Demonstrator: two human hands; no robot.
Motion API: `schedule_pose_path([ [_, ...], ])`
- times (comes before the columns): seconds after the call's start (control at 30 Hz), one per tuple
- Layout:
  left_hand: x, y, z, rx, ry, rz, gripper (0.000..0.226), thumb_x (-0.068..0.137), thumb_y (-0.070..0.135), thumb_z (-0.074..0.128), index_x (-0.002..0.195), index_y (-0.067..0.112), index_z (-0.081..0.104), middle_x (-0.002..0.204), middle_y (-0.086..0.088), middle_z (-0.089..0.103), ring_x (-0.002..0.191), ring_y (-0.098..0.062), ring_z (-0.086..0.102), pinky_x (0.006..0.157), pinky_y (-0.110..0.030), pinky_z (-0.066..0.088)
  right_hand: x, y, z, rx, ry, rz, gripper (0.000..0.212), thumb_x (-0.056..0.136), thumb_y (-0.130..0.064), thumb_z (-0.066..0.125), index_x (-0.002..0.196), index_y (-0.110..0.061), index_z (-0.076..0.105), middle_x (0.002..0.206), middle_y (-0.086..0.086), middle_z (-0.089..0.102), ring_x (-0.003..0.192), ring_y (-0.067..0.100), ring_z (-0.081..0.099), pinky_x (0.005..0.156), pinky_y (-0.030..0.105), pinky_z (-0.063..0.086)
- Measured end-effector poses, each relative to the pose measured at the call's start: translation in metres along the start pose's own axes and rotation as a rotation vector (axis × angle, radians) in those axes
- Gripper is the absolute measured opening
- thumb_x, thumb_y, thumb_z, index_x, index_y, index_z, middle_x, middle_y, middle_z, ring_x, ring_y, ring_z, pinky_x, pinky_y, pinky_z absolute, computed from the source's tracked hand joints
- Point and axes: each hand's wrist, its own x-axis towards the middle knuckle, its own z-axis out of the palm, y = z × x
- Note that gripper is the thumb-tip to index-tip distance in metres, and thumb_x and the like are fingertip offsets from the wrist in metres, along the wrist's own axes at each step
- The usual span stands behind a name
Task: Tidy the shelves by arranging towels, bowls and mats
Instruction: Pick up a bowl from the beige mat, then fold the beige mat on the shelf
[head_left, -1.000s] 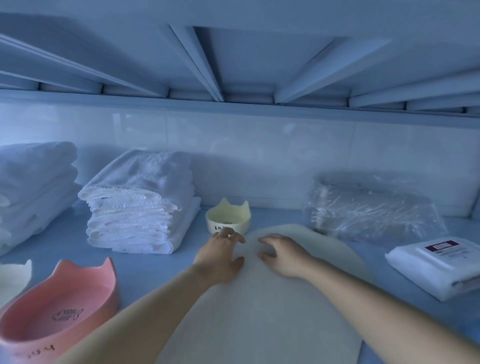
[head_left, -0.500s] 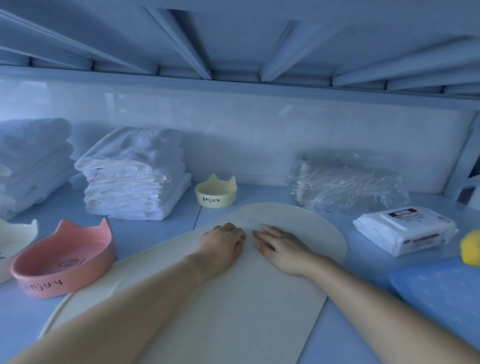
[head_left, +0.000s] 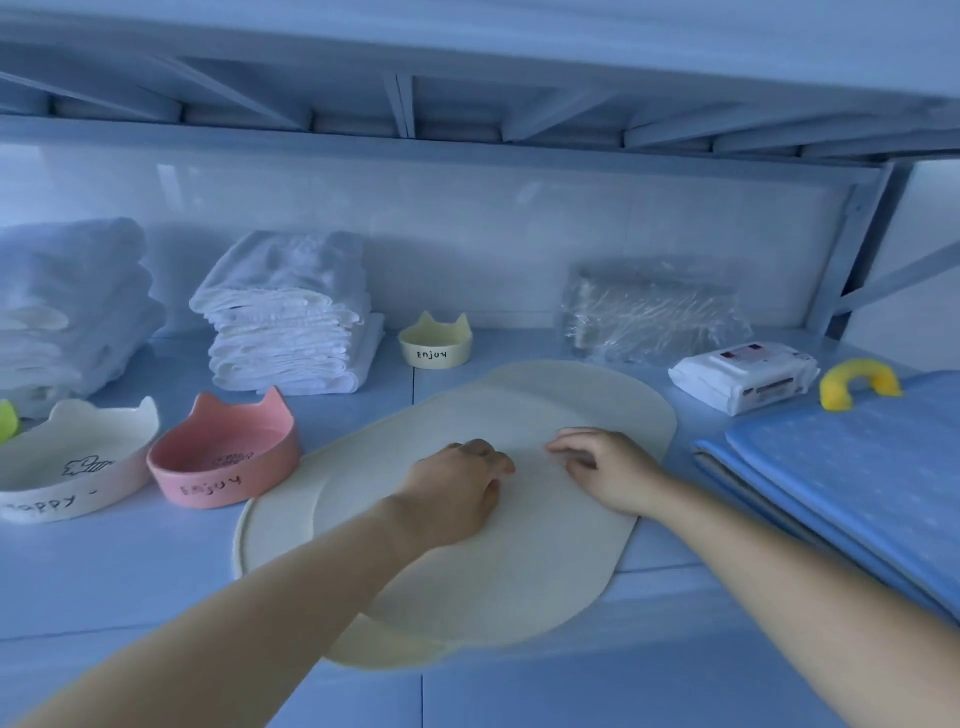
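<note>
Shelf (head_left: 156, 582) surface: left hand (head_left: 457, 486) and right hand (head_left: 605, 467) lay palm-down, fingers loosely together, on cream mats (head_left: 545, 410).

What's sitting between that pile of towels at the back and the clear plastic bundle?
In the head view, a small yellow bowl marked "Enjoy" stands between the towels and the plastic bundle, nearer the towels; the rest is bare shelf.
</note>
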Motion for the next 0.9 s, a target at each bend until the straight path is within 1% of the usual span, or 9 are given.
schedule_pose_path([
  [0.17, -0.036, 0.008, -0.005, -0.049, -0.026, 0.032, 0.037, 0.093, 0.023, 0.039, 0.128, 0.029, 0.048, 0.132, 0.004, 0.046, 0.12, -0.02, 0.046, 0.093, -0.036, 0.045, -0.041, -0.015, -0.009, -0.02, 0.007, -0.046, 0.022, 0.086, -0.001, 0.059, 0.102, -0.011, 0.072, 0.111, 0.002, 0.069, 0.105, 0.014, 0.062, 0.091, 0.01, 0.039],
  [0.27, -0.053, 0.019, -0.008, -0.089, -0.022, 0.021, 0.035, 0.092, 0.028, 0.042, 0.126, 0.031, 0.05, 0.131, 0.006, 0.047, 0.119, -0.018, 0.046, 0.093, -0.035, 0.045, -0.058, -0.019, -0.019, -0.098, -0.056, -0.055, 0.027, 0.085, -0.002, 0.058, 0.103, -0.015, 0.072, 0.112, -0.003, 0.069, 0.106, 0.009, 0.061, 0.089, 0.005, 0.036],
  [0.37, -0.066, 0.025, -0.009, -0.088, -0.013, -0.021, 0.033, 0.091, 0.035, 0.044, 0.123, 0.035, 0.05, 0.13, 0.011, 0.047, 0.119, -0.015, 0.046, 0.091, -0.033, 0.045, -0.066, -0.021, -0.031, -0.199, -0.131, -0.059, 0.04, 0.081, 0.005, 0.053, 0.107, -0.019, 0.07, 0.117, -0.007, 0.066, 0.108, 0.005, 0.057, 0.081, -0.007, 0.028],
  [0.5, -0.074, 0.029, -0.012, -0.094, -0.028, -0.089, 0.031, 0.09, 0.037, 0.046, 0.121, 0.037, 0.052, 0.129, 0.013, 0.048, 0.118, -0.013, 0.046, 0.092, -0.033, 0.044, -0.068, -0.019, -0.042, -0.282, -0.165, -0.083, 0.049, 0.077, 0.009, 0.049, 0.109, -0.022, 0.069, 0.12, -0.01, 0.064, 0.103, 0.003, 0.055, 0.071, -0.005, 0.03],
  [0.57, -0.072, 0.034, -0.014, -0.098, -0.025, -0.127, 0.03, 0.09, 0.039, 0.047, 0.119, 0.036, 0.053, 0.129, 0.011, 0.048, 0.117, -0.014, 0.047, 0.092, -0.032, 0.044, -0.069, -0.016, -0.046, -0.28, -0.182, -0.08, 0.051, 0.077, 0.008, 0.048, 0.111, -0.024, 0.067, 0.122, -0.013, 0.063, 0.108, 0.003, 0.054, 0.078, -0.001, 0.032],
  [0.63, -0.067, 0.044, -0.014, -0.096, -0.029, -0.161, 0.033, 0.088, 0.047, 0.047, 0.119, 0.035, 0.053, 0.13, 0.01, 0.048, 0.117, -0.015, 0.047, 0.091, -0.03, 0.042, -0.071, -0.012, -0.049, -0.26, -0.198, -0.088, 0.047, 0.08, 0.006, 0.05, 0.112, -0.024, 0.067, 0.122, -0.013, 0.062, 0.115, 0.006, 0.054, 0.089, 0.009, 0.037],
  [0.7, -0.058, 0.062, -0.011, -0.101, -0.049, -0.197, 0.044, 0.082, 0.06, 0.048, 0.119, 0.036, 0.052, 0.13, 0.011, 0.047, 0.119, -0.014, 0.045, 0.092, -0.03, 0.04, -0.071, -0.007, -0.053, -0.259, -0.194, -0.108, 0.038, 0.084, -0.002, 0.056, 0.113, -0.024, 0.067, 0.123, -0.012, 0.062, 0.116, 0.007, 0.053, 0.091, 0.012, 0.035],
  [0.8, -0.041, 0.091, -0.005, -0.087, -0.075, -0.253, 0.063, 0.069, 0.073, 0.053, 0.122, 0.039, 0.049, 0.13, 0.014, 0.045, 0.121, -0.013, 0.043, 0.091, -0.029, 0.037, -0.068, 0.001, -0.058, -0.264, -0.167, -0.119, 0.03, 0.085, -0.013, 0.063, 0.113, -0.024, 0.066, 0.121, -0.012, 0.063, 0.113, 0.008, 0.055, 0.085, 0.014, 0.035],
  [0.9, -0.029, 0.108, -0.003, -0.053, -0.06, -0.272, 0.058, 0.072, 0.061, 0.058, 0.124, 0.037, 0.049, 0.126, 0.01, 0.049, 0.116, -0.016, 0.048, 0.085, -0.028, 0.041, -0.06, 0.007, -0.059, -0.247, -0.169, -0.155, 0.026, 0.087, -0.022, 0.063, 0.112, -0.024, 0.066, 0.118, -0.011, 0.065, 0.109, 0.009, 0.057, 0.073, 0.012, 0.034],
])
